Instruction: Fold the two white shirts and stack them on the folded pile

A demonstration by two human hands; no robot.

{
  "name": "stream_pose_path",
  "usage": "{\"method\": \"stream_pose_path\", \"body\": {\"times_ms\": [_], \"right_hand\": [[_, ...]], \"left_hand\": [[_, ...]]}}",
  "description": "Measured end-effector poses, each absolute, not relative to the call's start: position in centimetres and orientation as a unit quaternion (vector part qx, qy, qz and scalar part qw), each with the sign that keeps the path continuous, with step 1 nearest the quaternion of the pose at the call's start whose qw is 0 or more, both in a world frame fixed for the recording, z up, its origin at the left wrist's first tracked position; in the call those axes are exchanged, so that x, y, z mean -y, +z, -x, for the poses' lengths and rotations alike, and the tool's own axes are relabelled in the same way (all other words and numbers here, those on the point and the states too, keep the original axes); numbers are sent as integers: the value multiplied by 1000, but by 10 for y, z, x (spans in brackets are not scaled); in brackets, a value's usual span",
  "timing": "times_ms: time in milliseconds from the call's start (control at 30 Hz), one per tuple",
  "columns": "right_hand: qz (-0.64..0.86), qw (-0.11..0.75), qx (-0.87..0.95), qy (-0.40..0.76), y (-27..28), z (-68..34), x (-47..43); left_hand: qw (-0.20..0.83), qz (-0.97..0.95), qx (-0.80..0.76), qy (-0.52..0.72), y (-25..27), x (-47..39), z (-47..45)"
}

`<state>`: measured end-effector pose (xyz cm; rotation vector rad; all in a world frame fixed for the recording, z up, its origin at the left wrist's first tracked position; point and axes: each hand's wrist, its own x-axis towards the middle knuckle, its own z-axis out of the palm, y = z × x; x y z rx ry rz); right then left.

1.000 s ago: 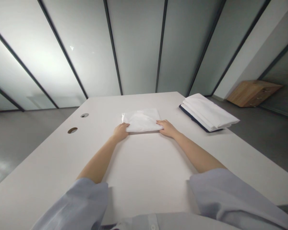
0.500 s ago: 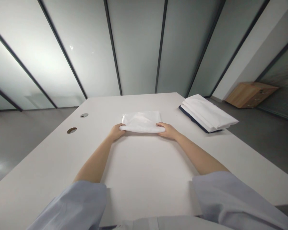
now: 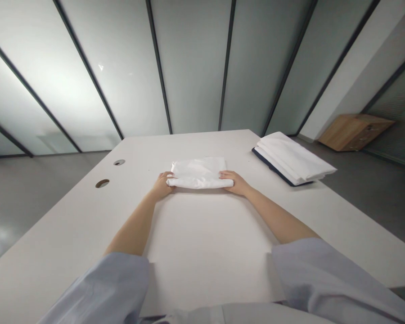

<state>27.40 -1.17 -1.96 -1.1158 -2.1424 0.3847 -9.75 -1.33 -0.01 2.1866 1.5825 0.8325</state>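
Observation:
A glossy, clear plastic bag [image 3: 199, 168] with something white and flat in it, perhaps folded cloth, lies on the white table. Its near edge is turned up into a thick roll that runs from hand to hand. At the left end of this roll, my left hand [image 3: 162, 186] grips with the thumb underneath and the fingers on top. My right hand [image 3: 235, 183] holds the right end the same way, fingers curled over the far side. Both palms rest close to the tabletop. What is under the roll is hidden.
At the table's right side lies a stack of folded white cloth [image 3: 295, 157] on a dark blue piece [image 3: 273, 170]. Two round cable holes, one capped [image 3: 119, 162] and one uncovered [image 3: 102, 183], sit at the left. Beyond stand frosted glass panels [image 3: 192, 67] and a wooden cabinet [image 3: 353, 132].
The rolled near edge has grown a little thicker and more wrinkled, with glossy plastic now showing on it. My fingers have shifted slightly over its ends.

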Motion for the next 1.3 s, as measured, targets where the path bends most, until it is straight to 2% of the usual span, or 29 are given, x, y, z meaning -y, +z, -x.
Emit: {"method": "stream_pose_path", "body": {"times_ms": [67, 267, 500, 767, 1133, 1200, 1300], "right_hand": [[432, 346, 816, 165, -20, -275, 13], [461, 349, 788, 211, -15, -274, 17], [527, 342, 734, 255, -11, -273, 12], [567, 371, 701, 222, -7, -276, 10], [641, 309, 673, 202, -7, -262, 7], [646, 296, 681, 176, -7, -262, 8], [626, 266, 729, 76, -7, -262, 9]], "left_hand": [[146, -776, -547, 279, 0, 13, 98], [219, -753, -560, 267, -6, 8, 100], [156, -724, -616, 268, 1, 5, 93], [134, -705, -646, 259, -3, 6, 85], [133, -639, -728, 212, 9, 12, 68], [123, -642, -725, 217, 9, 14, 69], [81, -648, -720, 234, 10, 20, 69]]}}
